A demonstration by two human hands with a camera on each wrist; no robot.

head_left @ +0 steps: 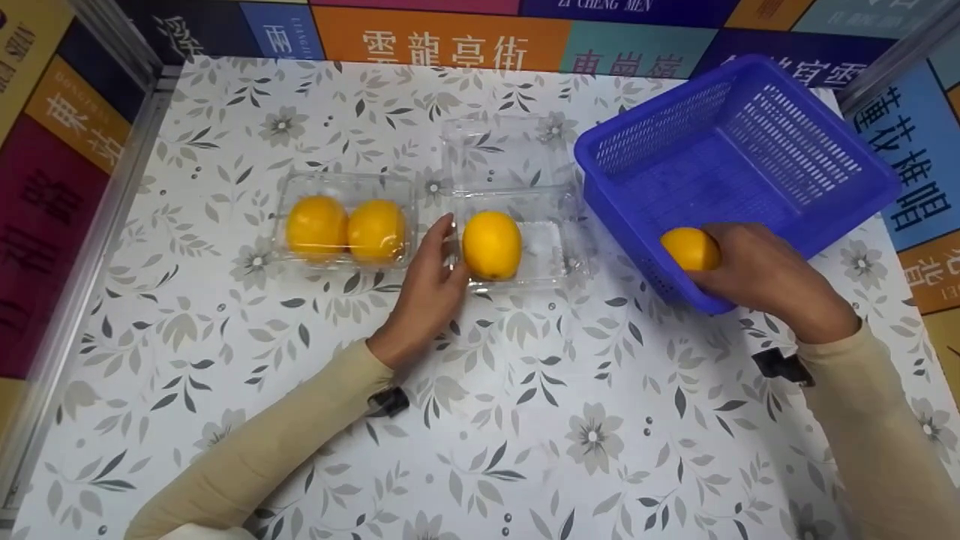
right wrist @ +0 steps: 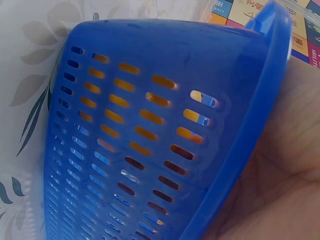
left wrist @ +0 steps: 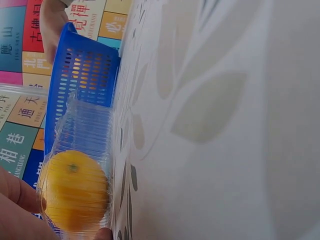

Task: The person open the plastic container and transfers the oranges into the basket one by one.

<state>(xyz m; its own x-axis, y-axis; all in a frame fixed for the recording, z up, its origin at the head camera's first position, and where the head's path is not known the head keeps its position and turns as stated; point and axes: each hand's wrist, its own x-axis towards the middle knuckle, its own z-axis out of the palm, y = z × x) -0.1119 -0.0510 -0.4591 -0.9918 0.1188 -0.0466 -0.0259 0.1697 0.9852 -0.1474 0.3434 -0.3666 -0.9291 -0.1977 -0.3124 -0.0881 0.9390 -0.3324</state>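
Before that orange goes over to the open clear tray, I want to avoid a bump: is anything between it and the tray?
The basket's near wall stands between them: the right hand grips the orange inside the basket. Beyond it, bare table reaches the open tray, whose right half is free; the left hand touches its left edge.

The head view looks steeply down on the whole counter [head_left: 525, 420] from above. The left wrist view lies low along the counter, close to the clear tray [left wrist: 85, 150]. The right wrist view presses against the blue basket [right wrist: 150, 150], which all three share.
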